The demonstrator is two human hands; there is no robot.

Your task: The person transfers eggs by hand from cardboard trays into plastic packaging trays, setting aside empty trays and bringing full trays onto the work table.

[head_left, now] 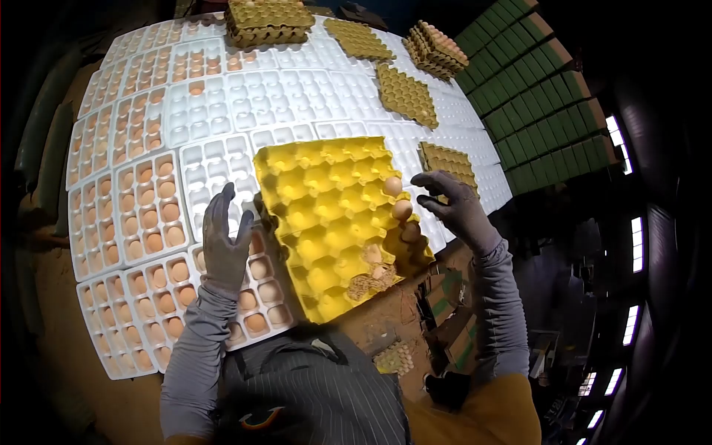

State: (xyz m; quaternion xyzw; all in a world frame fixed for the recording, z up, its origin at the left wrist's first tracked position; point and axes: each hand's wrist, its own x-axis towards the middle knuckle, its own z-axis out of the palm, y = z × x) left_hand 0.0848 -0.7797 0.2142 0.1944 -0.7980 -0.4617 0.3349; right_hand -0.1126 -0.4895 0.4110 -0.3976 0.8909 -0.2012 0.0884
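My left hand [226, 245], in a grey glove, is raised with thumb and fingers apart, over the white egg tray [204, 174] left of a yellow egg tray [319, 204]. Nothing is in it. At the other side my right hand [458, 211], also gloved, has thumb and curved fingers spread, with nothing between them. Just left of its fingertips, brown eggs [402, 210] sit along the yellow tray's right edge. Broken shell [374, 268] and stained debris lie at that tray's lower right corner. What lies beneath the yellow tray is mostly hidden.
White trays filled with brown eggs [150, 219] cover the table's left side. Stacked pulp trays [268, 26] stand at the back, with an egg-filled stack [437, 50] to their right. Single pulp trays [408, 96] lie right. Green cartons [530, 81] rise beyond the table edge.
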